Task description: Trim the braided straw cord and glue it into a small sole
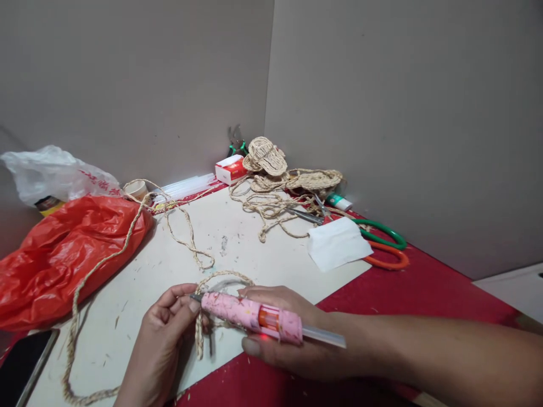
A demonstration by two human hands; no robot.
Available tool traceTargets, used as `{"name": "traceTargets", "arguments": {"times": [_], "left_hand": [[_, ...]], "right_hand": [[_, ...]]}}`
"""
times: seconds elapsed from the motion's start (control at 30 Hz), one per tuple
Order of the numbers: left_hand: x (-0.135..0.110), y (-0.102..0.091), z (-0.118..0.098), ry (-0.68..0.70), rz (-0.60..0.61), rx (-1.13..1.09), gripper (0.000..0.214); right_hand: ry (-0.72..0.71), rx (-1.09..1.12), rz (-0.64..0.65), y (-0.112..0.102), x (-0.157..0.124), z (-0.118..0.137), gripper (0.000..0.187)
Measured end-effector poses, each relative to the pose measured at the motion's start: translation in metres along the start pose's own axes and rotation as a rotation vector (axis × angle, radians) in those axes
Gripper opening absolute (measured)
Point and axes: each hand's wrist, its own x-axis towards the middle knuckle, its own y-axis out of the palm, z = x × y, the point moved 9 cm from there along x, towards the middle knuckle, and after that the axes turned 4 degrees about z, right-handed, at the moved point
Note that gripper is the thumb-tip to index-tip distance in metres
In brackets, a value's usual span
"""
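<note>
My right hand (288,345) is wrapped round a pink hot glue gun (233,310), with a clear glue stick (324,336) jutting from its back end and a red light glowing on its side. The gun's dark nozzle points left and meets the spot where my left hand (165,328) pinches a braided straw rope (199,336). Part of that rope curves in a loop behind the gun, and a short end hangs below my left fingers. A long stretch of braid (76,299) runs along the left side of the board.
A red plastic bag (93,243) and a phone (27,367) lie at left. Behind are glue sticks (186,187), a red-and-white box (229,170), pliers (236,144) and coiled braid (314,180). White tissue (339,243) sits by scissors with green and orange handles (388,259).
</note>
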Motion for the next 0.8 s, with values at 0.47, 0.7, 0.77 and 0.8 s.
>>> {"name": "traceTargets", "arguments": {"times": [0.47,0.7,0.77,0.8], "left_hand": [[0.0019,-0.0058,-0.0012,0.022,-0.07,-0.016,0.035],[0.0021,-0.0026,0.0015,0.007,-0.042,0.006,0.033],[0.0021,-0.0005,0.0013,0.009,-0.03,0.016,0.032],[0.002,0.0001,0.0014,0.01,-0.027,0.019,0.032]], "right_hand": [[-0.008,-0.151,-0.014,0.0024,-0.003,-0.0007,0.018],[-0.036,-0.272,-0.062,0.0013,-0.0039,-0.0049,0.019],[-0.036,-0.276,-0.067,0.0009,-0.0045,-0.0063,0.019],[-0.037,-0.276,-0.071,0.0006,-0.0048,-0.0069,0.019]]}}
